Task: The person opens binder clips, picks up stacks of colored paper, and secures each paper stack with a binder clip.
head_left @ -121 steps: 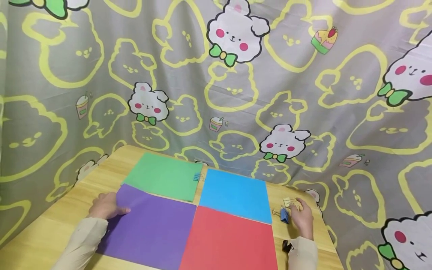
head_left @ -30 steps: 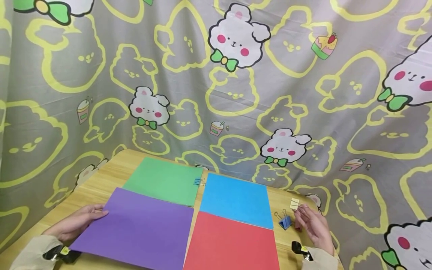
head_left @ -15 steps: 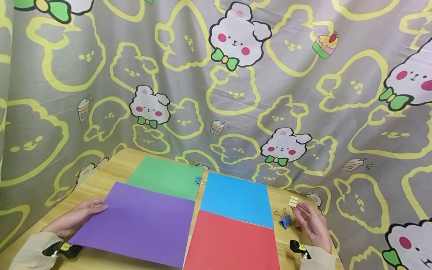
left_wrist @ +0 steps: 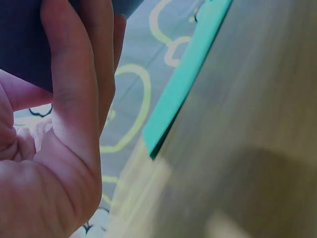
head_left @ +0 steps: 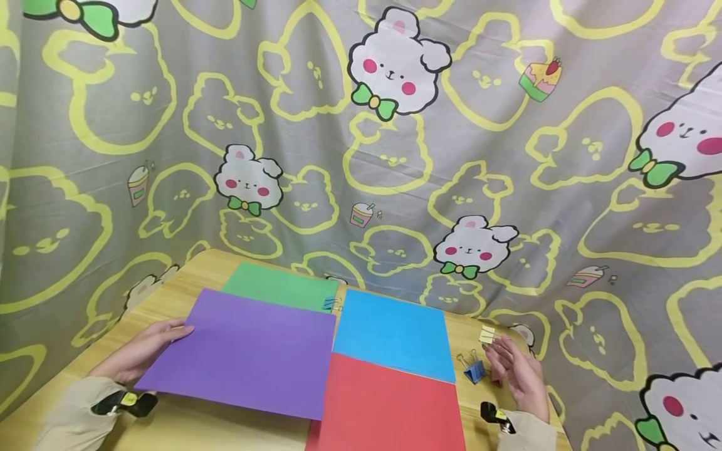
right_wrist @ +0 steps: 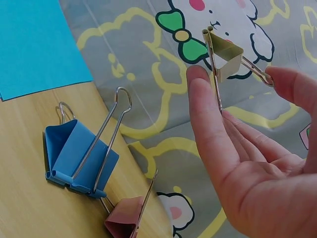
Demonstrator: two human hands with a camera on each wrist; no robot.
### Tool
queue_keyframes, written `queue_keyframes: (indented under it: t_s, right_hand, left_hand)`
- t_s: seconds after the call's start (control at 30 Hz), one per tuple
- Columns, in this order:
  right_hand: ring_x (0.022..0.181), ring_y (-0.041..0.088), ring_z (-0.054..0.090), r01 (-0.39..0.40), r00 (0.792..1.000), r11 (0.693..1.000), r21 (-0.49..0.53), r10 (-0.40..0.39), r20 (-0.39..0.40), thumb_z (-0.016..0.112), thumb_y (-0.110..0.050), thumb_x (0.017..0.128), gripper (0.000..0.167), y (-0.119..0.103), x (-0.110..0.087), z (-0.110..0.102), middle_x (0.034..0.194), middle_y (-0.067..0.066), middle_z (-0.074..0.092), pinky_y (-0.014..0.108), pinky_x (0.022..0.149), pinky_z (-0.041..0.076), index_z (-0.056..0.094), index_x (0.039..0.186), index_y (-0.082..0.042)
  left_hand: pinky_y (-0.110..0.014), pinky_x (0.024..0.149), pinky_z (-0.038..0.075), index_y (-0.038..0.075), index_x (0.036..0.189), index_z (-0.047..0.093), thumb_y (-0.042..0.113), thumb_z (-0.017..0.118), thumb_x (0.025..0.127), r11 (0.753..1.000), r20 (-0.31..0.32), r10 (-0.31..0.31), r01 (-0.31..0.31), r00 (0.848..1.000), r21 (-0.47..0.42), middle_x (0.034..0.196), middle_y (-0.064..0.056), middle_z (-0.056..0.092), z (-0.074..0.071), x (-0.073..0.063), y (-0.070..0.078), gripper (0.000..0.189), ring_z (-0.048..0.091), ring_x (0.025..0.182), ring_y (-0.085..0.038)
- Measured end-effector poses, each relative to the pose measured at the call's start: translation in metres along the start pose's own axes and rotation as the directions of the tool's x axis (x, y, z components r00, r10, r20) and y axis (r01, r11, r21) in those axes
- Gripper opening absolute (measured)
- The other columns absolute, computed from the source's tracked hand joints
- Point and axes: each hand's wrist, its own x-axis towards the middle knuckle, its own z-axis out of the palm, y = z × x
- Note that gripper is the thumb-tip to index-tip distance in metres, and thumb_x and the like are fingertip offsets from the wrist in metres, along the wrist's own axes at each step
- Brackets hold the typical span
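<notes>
My left hand point(head_left: 141, 347) holds a purple sheet point(head_left: 248, 354) by its left edge, thumb on top. The sheet is raised off the table and covers the front part of a green sheet point(head_left: 282, 285) in the head view. In the left wrist view, the fingers point(left_wrist: 74, 89) lie behind the dark sheet. At the right, my right hand point(head_left: 519, 376) pinches a yellow binder clip point(right_wrist: 230, 62) by its wire handles, between thumb and fingers. Below that hand, a blue binder clip point(right_wrist: 81, 156) and a red binder clip point(right_wrist: 126, 215) rest on the table.
A blue sheet point(head_left: 395, 332) and a red sheet point(head_left: 389, 404) lie on the wooden table point(head_left: 163, 300). Another blue binder clip point(head_left: 329, 303) sits at the green sheet's right edge. A patterned curtain point(head_left: 316, 138) hangs behind the table and at its sides.
The purple sheet lay flat earlier; my left hand has lifted it and shifted it forward over the green one. My right hand has picked up the yellow binder clip.
</notes>
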Motion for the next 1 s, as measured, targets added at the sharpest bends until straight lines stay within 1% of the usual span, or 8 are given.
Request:
queue_keyframes:
  t_s: [0.13,0.23,0.37,0.5,0.63,0.77,0.87,1.0]
  right_hand:
    - [0.096,0.003,0.074,0.004,1.0,1.0,-0.026,-0.005,-0.011,0.051,-0.031,0.109,0.026,0.0,0.001,0.004,0.095,-0.013,0.073,0.016,0.095,0.057,0.071,0.093,-0.028]
    - [0.097,0.001,0.072,-0.001,0.999,0.997,-0.08,-0.001,-0.033,0.051,-0.034,0.109,0.02,0.0,0.002,0.009,0.098,-0.014,0.07,0.016,0.098,0.056,0.065,0.116,-0.022]
    - [0.099,-0.006,0.068,-0.014,1.0,0.979,-0.203,0.009,-0.028,0.044,-0.042,0.11,0.064,0.001,0.004,0.015,0.142,0.01,0.058,0.016,0.104,0.052,0.027,0.159,-0.004]
    - [0.099,-0.013,0.063,-0.014,1.0,0.958,-0.285,0.018,0.012,0.035,-0.047,0.112,0.077,0.002,0.006,0.023,0.17,0.025,0.013,0.014,0.107,0.049,0.004,0.164,0.001]
    - [0.099,-0.005,0.07,0.041,0.998,0.969,-0.243,-0.052,-0.036,0.048,-0.04,0.11,0.065,0.005,0.007,0.032,0.151,0.02,0.052,0.018,0.101,0.055,0.032,0.157,0.002]
    - [0.097,0.008,0.076,0.096,0.992,0.984,-0.151,-0.107,-0.065,0.057,-0.028,0.108,0.024,0.008,0.007,0.039,0.107,-0.002,0.075,0.023,0.093,0.06,0.069,0.12,-0.012]
    - [0.095,0.01,0.077,0.098,0.992,0.989,-0.108,-0.106,-0.066,0.058,-0.025,0.107,0.019,0.011,0.007,0.044,0.097,-0.003,0.076,0.023,0.09,0.061,0.073,0.099,-0.017]
    - [0.095,0.011,0.077,0.104,0.99,0.987,-0.121,-0.115,-0.085,0.06,-0.027,0.106,0.015,0.014,0.009,0.049,0.099,-0.003,0.076,0.024,0.091,0.062,0.071,0.102,-0.017]
  left_hand:
    - [-0.04,0.091,0.063,-0.011,0.155,-0.023,0.032,0.032,0.114,0.999,-0.022,0.028,-0.029,0.999,-0.026,0.114,0.009,0.072,0.006,0.012,0.004,0.081,0.073,0.104,-0.015]
    - [-0.038,0.088,0.064,-0.012,0.156,-0.021,0.032,0.033,0.114,0.997,-0.044,0.055,-0.057,0.998,-0.05,0.111,0.009,0.072,0.011,0.021,0.007,0.081,0.073,0.102,-0.014]
    - [-0.038,0.087,0.064,-0.011,0.158,-0.016,0.033,0.035,0.114,0.995,-0.067,0.074,-0.079,0.995,-0.065,0.111,0.009,0.072,0.02,0.031,0.013,0.081,0.073,0.101,-0.013]
    - [-0.037,0.086,0.064,-0.01,0.159,-0.014,0.035,0.039,0.113,0.994,-0.103,0.078,-0.086,0.992,-0.069,0.11,0.009,0.071,0.029,0.039,0.019,0.083,0.073,0.099,-0.012]
    - [-0.034,0.085,0.064,-0.009,0.16,-0.012,0.035,0.041,0.113,0.992,-0.122,0.091,-0.101,0.988,-0.079,0.109,0.01,0.07,0.04,0.049,0.025,0.083,0.073,0.098,-0.011]
    - [-0.032,0.084,0.064,-0.008,0.161,-0.011,0.034,0.04,0.113,0.988,-0.105,0.116,-0.126,0.988,-0.094,0.109,0.01,0.071,0.05,0.061,0.029,0.081,0.073,0.097,-0.01]
    - [-0.03,0.083,0.063,-0.006,0.162,-0.01,0.034,0.041,0.113,0.985,-0.109,0.12,-0.132,0.987,-0.111,0.108,0.01,0.071,0.057,0.07,0.031,0.081,0.073,0.095,-0.009]
    - [-0.029,0.084,0.063,-0.003,0.162,-0.012,0.036,0.042,0.112,0.982,-0.111,0.114,-0.129,0.987,-0.135,0.109,0.009,0.07,0.067,0.081,0.034,0.083,0.073,0.095,-0.009]
